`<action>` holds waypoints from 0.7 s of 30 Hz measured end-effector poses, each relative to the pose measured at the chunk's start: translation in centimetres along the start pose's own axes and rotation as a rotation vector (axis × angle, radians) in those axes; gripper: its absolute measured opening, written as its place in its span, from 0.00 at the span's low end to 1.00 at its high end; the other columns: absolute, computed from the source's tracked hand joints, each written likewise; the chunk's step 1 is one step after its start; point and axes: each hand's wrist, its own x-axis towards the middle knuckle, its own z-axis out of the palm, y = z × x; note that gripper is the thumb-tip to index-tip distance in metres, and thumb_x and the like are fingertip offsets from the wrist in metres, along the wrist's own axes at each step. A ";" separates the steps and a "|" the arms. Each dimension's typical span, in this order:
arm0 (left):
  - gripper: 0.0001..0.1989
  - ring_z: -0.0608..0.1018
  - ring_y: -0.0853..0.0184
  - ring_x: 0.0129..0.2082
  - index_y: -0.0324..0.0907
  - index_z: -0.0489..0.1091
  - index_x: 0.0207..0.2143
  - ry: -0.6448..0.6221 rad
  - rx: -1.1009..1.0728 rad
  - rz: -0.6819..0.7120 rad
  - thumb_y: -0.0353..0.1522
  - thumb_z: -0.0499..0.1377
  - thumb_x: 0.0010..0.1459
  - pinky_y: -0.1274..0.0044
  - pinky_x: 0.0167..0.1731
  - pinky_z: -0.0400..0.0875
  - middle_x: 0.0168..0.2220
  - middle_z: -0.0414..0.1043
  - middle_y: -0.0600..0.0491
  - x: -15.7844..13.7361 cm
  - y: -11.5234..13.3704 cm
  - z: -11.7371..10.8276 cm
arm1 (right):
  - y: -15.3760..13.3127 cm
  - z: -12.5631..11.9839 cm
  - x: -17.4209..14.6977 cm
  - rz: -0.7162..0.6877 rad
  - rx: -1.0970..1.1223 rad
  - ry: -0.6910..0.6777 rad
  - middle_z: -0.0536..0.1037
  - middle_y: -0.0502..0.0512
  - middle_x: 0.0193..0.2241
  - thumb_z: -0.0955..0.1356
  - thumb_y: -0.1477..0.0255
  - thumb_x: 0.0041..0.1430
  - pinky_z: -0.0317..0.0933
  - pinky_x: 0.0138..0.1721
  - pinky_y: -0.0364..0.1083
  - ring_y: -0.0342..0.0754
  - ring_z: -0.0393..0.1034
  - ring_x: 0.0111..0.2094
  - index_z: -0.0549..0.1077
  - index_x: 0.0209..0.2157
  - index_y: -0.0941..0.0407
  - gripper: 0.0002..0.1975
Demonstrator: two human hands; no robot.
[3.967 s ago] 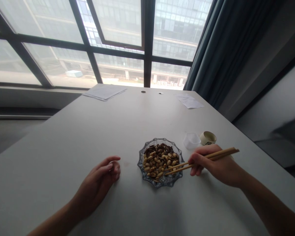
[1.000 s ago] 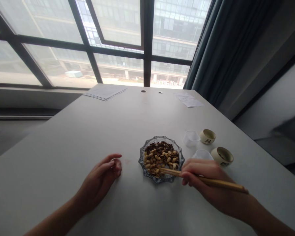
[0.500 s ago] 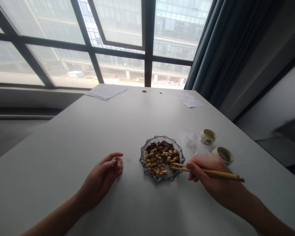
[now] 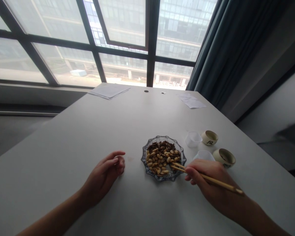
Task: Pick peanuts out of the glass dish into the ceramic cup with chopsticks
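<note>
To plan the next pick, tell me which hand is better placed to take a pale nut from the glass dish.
Likely the right hand: it holds chopsticks with their tips inside the glass dish, beside pale nuts. The left hand, apart from the dish, shows nothing held.

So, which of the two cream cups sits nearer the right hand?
The front cup, just beyond the right hand, with something dark inside; the back cup stands farther off, beside the rear clear container.

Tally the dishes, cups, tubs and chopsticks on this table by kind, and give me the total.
Glass dish: 1
Chopsticks: 2
Clear plastic tubs: 2
Beige cups: 2
Total: 7
</note>
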 end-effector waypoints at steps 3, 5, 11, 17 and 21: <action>0.09 0.69 0.67 0.28 0.40 0.77 0.42 -0.004 -0.002 -0.005 0.29 0.62 0.59 0.76 0.29 0.68 0.28 0.70 0.52 0.0 0.0 0.0 | 0.1 0.0 -0.1 0.011 0.029 0.008 0.79 0.50 0.27 0.63 0.63 0.71 0.62 0.34 0.44 0.44 0.74 0.30 0.76 0.29 0.55 0.18; 0.09 0.69 0.67 0.28 0.40 0.77 0.42 -0.003 0.000 -0.008 0.29 0.62 0.59 0.76 0.29 0.68 0.28 0.70 0.52 0.0 0.0 -0.1 | 0.2 0.1 -0.1 0.045 0.074 0.020 0.80 0.50 0.28 0.64 0.62 0.70 0.64 0.33 0.44 0.44 0.75 0.29 0.77 0.29 0.55 0.18; 0.09 0.69 0.66 0.28 0.40 0.78 0.42 -0.003 0.001 0.003 0.29 0.62 0.59 0.76 0.29 0.68 0.27 0.70 0.51 0.1 -0.1 -0.1 | 0.6 0.5 0.2 0.148 0.173 0.063 0.81 0.51 0.27 0.66 0.59 0.68 0.67 0.29 0.42 0.43 0.76 0.25 0.79 0.32 0.56 0.18; 0.09 0.69 0.66 0.28 0.40 0.78 0.42 0.000 -0.002 -0.004 0.29 0.63 0.58 0.76 0.30 0.68 0.27 0.70 0.51 0.0 0.0 -0.1 | 0.2 0.5 0.3 0.120 0.142 0.059 0.81 0.52 0.26 0.65 0.59 0.69 0.67 0.30 0.42 0.44 0.77 0.27 0.79 0.28 0.56 0.20; 0.09 0.69 0.66 0.28 0.40 0.78 0.42 0.000 0.003 -0.003 0.29 0.62 0.59 0.76 0.30 0.68 0.27 0.70 0.51 0.0 0.0 0.0 | 0.1 0.5 0.2 0.102 0.119 0.073 0.81 0.52 0.26 0.64 0.60 0.70 0.67 0.30 0.42 0.44 0.76 0.27 0.78 0.27 0.56 0.21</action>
